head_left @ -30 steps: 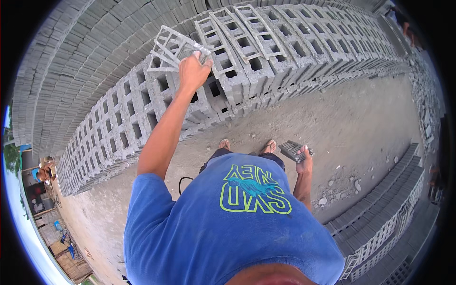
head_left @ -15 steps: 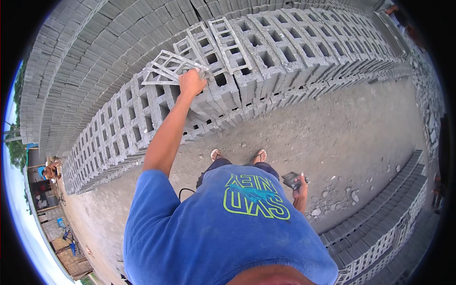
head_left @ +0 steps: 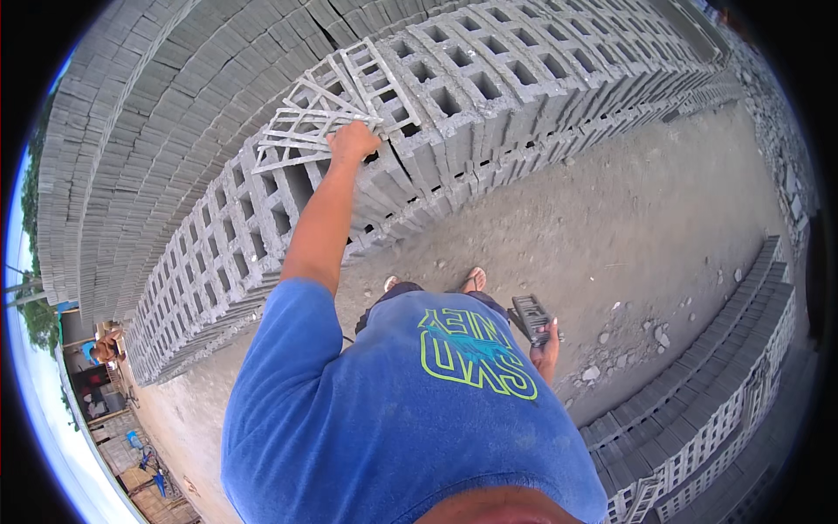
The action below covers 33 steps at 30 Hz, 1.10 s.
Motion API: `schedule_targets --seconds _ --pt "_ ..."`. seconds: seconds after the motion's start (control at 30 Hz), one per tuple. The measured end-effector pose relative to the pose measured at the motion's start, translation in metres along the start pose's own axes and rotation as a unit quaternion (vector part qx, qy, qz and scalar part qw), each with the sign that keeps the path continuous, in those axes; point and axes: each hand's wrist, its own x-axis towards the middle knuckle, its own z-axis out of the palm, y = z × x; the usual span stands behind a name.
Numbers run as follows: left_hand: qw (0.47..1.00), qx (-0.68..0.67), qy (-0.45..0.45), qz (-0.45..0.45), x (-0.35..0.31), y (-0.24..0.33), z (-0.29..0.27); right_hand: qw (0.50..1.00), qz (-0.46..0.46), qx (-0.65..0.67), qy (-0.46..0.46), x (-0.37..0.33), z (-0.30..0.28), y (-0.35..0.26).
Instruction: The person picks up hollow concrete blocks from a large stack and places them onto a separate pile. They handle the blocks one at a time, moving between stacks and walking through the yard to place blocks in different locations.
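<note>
My left hand (head_left: 353, 142) reaches out over a long row of grey hollow blocks (head_left: 447, 100). Its fingers are curled at the end of several thin, ladder-shaped grey frames (head_left: 301, 131), which lie fanned out and overlapping on the block tops; the fingertips are partly hidden. Just right of that hand, another ladder-shaped frame (head_left: 380, 79) lies flat over the block holes. Down at my right side, my right hand (head_left: 547, 351) grips a dark grey slotted piece (head_left: 530, 316), with the thumb on its edge. Whether it is one frame or several stacked together, I cannot tell.
Tall block stacks (head_left: 166, 131) rise behind the row. Another low block stack (head_left: 690, 419) stands at the lower right. Broken rubble (head_left: 602, 367) lies on the dirt ground (head_left: 628, 236). A person (head_left: 105, 349) is at the far left, near a shed and a bicycle (head_left: 153, 472).
The view has shifted, and my left hand sits farther right along the blocks. The frames beside it are spread wider. My right hand has turned its piece so the slotted face shows.
</note>
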Motion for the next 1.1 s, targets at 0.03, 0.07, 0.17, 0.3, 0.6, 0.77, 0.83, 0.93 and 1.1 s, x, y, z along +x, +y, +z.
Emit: schedule_targets --seconds 0.03,0.07,0.17,0.3,0.6,0.77,0.83,0.93,1.1 --pt "1.0 0.014 -0.003 -0.004 0.005 0.002 -0.003 1.0 0.006 0.008 -0.001 0.002 0.0 0.0" --pt "1.0 0.028 -0.006 -0.008 0.007 0.001 -0.005 1.0 0.011 0.016 -0.002 0.002 0.0 0.001" --pt "0.999 0.03 -0.001 0.019 0.01 -0.021 -0.015 0.999 0.009 0.025 0.029 0.002 -0.007 0.013" --pt "0.997 0.048 0.022 0.048 -0.002 -0.022 -0.026 0.998 0.031 0.042 0.034 0.005 -0.043 0.028" --pt "0.988 -0.022 0.067 0.137 -0.028 -0.056 -0.012 0.991 0.054 0.048 0.11 -0.001 -0.061 0.025" --pt "0.966 -0.213 0.012 0.144 -0.024 0.012 -0.051 0.992 0.105 -0.047 0.051 0.014 -0.059 0.009" --pt "0.978 -0.153 0.031 0.14 -0.002 0.029 -0.032 0.992 0.092 -0.065 0.052 0.014 -0.041 0.001" --pt "0.989 -0.101 0.038 0.099 0.012 0.056 0.0 0.994 0.065 -0.068 0.056 0.014 -0.034 -0.005" --pt "0.996 -0.055 -0.029 0.058 0.018 0.073 0.005 0.996 0.029 -0.07 0.053 0.01 -0.049 -0.003"
